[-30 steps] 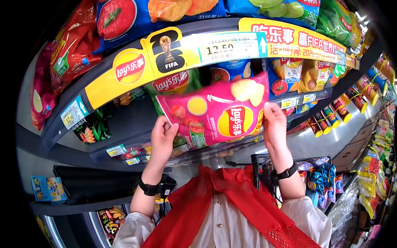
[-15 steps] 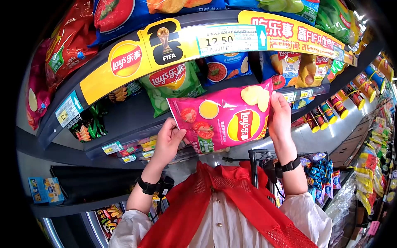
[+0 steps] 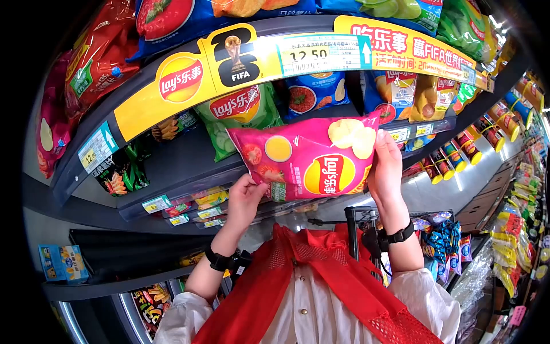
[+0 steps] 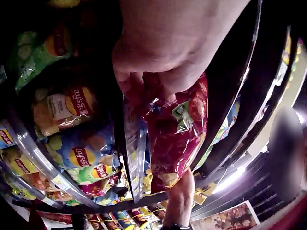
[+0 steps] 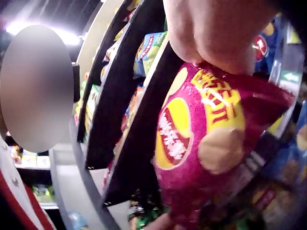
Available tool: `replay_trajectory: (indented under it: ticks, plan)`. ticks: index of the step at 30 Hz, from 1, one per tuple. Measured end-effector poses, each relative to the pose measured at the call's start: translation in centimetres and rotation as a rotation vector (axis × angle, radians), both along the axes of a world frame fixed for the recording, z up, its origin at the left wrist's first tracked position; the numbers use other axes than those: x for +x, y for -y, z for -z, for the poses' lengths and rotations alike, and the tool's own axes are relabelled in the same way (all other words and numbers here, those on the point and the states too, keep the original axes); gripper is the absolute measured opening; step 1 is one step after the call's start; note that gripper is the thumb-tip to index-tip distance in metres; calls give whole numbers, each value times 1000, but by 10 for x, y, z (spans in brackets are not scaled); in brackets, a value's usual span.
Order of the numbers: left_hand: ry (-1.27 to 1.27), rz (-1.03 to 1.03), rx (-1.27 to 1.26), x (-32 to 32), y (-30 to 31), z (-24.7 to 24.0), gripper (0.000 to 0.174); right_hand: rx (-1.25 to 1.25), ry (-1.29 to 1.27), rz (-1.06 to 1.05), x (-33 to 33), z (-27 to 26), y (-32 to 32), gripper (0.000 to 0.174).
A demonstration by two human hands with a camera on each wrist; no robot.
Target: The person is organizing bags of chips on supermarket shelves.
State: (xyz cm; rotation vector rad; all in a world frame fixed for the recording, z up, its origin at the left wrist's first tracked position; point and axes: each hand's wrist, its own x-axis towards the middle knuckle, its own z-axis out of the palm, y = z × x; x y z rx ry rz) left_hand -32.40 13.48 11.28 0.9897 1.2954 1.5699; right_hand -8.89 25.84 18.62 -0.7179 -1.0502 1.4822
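Note:
A pink Lay's chip bag [image 3: 312,163] is held up between both hands in front of the shelf in the head view, its printed side facing up. The left hand [image 3: 245,202] pinches the bag's lower left corner between thumb and fingers. At the opposite end, the right hand [image 3: 388,172] grips the bag's right edge. In the left wrist view the left hand [image 4: 163,62] hangs over one end of the bag [image 4: 175,139]. The right wrist view has the right hand [image 5: 220,36] on the bag [image 5: 206,139], its fingertips partly hidden.
Behind the bag, a curved shelf edge [image 3: 154,114] bears price tags. Green [image 3: 243,114] and blue [image 3: 316,94] chip bags lie on the tier below it, larger bags above. A cart [image 3: 352,229] with small packets stands at lower right; chip tubes [image 3: 470,146] line another rack.
The bag first moved toward the body and right, then slightly left and up, its tilt lessening. Both hands kept hold of it. The shelf shifted slightly in view.

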Motion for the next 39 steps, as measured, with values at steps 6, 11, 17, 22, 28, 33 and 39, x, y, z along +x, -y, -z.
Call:
replay_trajectory:
  ticks: [6, 11, 17, 22, 28, 33, 39]
  plan:
    - [138, -74, -5, 0, 1, -7, 3, 213, 499, 63, 3, 39, 10, 20]
    - [53, -60, -60, -2, 3, -8, 7, 97, 311, 177, 9, 54, 4, 21]
    - [-15, -34, -37, -7, 9, 1, 15, 658, 769, 500, 12, 37, 13, 11]
    - [26, 33, 110, -23, 5, 11, 17, 848, 678, 329, 22, 33, 21, 8]
    - [350, -16, 192, -20, 0, -23, 31, 701, 788, 38, 9, 36, 26, 9]
    - [407, -15, 202, -10, 2, -30, 24, 513, 620, 137, -9, 25, 19, 17]
    - [468, -15, 193, -4, 7, -37, 27, -26, -4, 57, -28, 17, 10, 15]
